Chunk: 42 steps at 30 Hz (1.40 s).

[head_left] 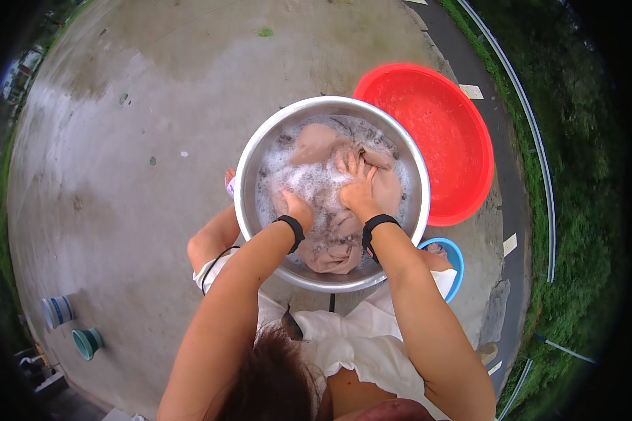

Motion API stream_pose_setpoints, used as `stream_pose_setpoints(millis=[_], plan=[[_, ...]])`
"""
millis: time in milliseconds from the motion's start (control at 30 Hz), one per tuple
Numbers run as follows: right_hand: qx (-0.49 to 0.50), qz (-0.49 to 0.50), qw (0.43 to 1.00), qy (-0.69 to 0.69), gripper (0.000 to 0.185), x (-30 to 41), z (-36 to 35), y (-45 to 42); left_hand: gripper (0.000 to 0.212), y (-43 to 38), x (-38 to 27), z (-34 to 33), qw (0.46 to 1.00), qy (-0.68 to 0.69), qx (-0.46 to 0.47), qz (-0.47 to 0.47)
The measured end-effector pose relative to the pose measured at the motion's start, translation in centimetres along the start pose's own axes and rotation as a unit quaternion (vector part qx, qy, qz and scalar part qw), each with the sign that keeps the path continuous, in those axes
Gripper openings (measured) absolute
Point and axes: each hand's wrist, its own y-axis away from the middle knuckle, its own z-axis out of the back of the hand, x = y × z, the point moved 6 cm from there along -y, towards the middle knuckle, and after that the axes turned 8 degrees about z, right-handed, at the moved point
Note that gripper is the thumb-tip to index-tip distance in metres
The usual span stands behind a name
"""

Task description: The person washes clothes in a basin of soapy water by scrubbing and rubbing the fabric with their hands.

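Note:
Before me stands a round metal basin (245, 158) of sudsy water, seen from above. Soaked beige-pink cloth (387, 190) bulges through the foam (308, 178) in several folds. My left hand (297, 208) reaches into the left side of the water; suds hide its fingers, so its grip does not show. To the right of it, my right hand (356, 187) lies on the wet cloth with its fingers spread. Each wrist wears a black band. The cloth's full outline is hidden under foam and water.
A red plastic tub (437, 142) with some water stands right of the basin, partly behind its rim. Below it, a blue basin (454, 266) holds cloth. Two buckets, one white and blue (58, 311), one green (87, 343), stand on the wet concrete (137, 221) at lower left.

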Motion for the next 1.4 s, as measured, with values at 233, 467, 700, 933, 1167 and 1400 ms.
stream_pose_setpoints(millis=[233,467,700,933,1167,1400], plan=[[0.081,-0.059,0.978,-0.181,0.104,1.5,5.7,1.6,0.044,1.9,1.3,0.0,0.991,0.107,-0.075,0.002],[0.037,-0.089,0.954,-0.285,0.094,1.9,7.6,6.4,0.045,10.0,4.7,2.7,0.879,0.456,-0.132,-0.034],[-0.062,-0.099,0.91,-0.397,0.057,-6.3,6.0,10.9,0.034,11.2,9.4,0.5,0.597,0.721,-0.345,-0.066],[-0.241,-0.116,0.683,-0.68,0.027,-6.0,19.9,15.5,0.04,18.3,10.7,3.2,0.415,0.851,-0.32,-0.044],[-0.323,0.084,0.583,-0.741,0.026,-4.2,31.2,19.1,0.04,25.6,10.6,11.2,0.272,0.861,-0.411,-0.125],[-0.242,0.043,0.757,-0.605,0.038,0.7,24.6,17.9,0.068,22.3,3.1,12.6,0.294,0.883,-0.357,-0.084]])
